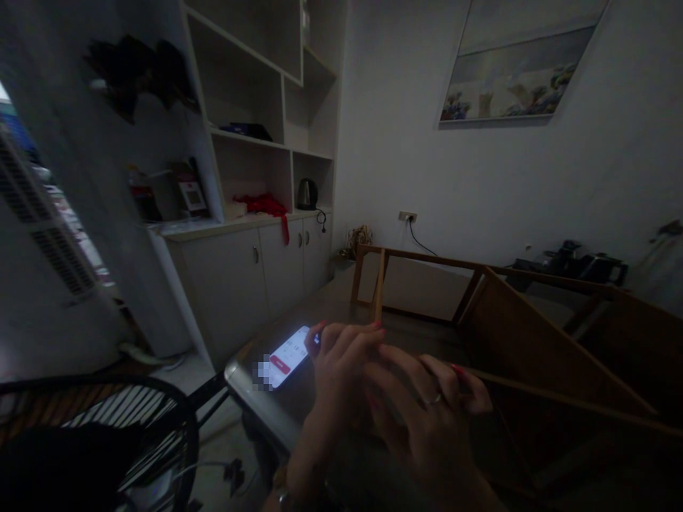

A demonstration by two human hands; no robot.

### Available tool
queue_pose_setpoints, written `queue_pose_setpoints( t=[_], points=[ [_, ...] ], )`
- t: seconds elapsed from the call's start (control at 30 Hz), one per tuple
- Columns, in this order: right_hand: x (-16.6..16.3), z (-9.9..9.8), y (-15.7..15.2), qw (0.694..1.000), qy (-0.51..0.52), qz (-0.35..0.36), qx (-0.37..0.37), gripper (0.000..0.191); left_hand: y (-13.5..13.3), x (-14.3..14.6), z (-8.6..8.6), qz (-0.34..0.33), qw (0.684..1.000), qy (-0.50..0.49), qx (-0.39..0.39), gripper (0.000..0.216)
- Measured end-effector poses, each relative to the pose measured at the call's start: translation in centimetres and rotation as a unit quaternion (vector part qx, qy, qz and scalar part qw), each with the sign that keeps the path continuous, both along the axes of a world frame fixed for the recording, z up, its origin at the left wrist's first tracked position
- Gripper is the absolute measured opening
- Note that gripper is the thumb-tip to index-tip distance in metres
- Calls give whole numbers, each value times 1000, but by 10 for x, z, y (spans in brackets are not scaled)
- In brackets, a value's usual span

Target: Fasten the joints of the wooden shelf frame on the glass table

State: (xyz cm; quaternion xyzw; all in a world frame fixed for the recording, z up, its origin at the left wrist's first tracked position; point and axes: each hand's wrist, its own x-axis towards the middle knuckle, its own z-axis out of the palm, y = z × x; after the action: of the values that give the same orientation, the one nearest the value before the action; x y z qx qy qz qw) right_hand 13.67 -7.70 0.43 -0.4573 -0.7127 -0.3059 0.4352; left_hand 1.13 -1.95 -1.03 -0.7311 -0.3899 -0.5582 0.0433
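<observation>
Phone (289,358) near table edge (252,395) — left hand (344,363) at its far end

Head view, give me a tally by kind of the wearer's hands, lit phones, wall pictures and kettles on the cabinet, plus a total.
Hands: 2, left hand and right hand
Lit phone: 1
Wall picture: 1
Kettle on the cabinet: 1
Total: 5
</observation>
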Motion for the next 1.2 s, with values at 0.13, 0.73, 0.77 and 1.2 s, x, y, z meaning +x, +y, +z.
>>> queue_pose_setpoints(
  t=[0.13, 0.73, 0.77, 1.2],
  points=[
    [0, -1, -1, 1000, 4, 2, -3, 31, 0, -1, 1, 1, 1000, 3, 3, 16],
    [2, -3, 0, 1000, -9, 8, 0, 29, 1, 0, 0, 1, 1000, 3, 19, 16],
    [2, -4, 0, 1000, -9, 7, -1, 29, 1, 0, 0, 0, 1000, 2, 22, 16],
    [1, -2, 2, 1000, -6, 11, 2, 28, 3, 1, -2, 5, 1000, 7, 16, 15]
  ],
)
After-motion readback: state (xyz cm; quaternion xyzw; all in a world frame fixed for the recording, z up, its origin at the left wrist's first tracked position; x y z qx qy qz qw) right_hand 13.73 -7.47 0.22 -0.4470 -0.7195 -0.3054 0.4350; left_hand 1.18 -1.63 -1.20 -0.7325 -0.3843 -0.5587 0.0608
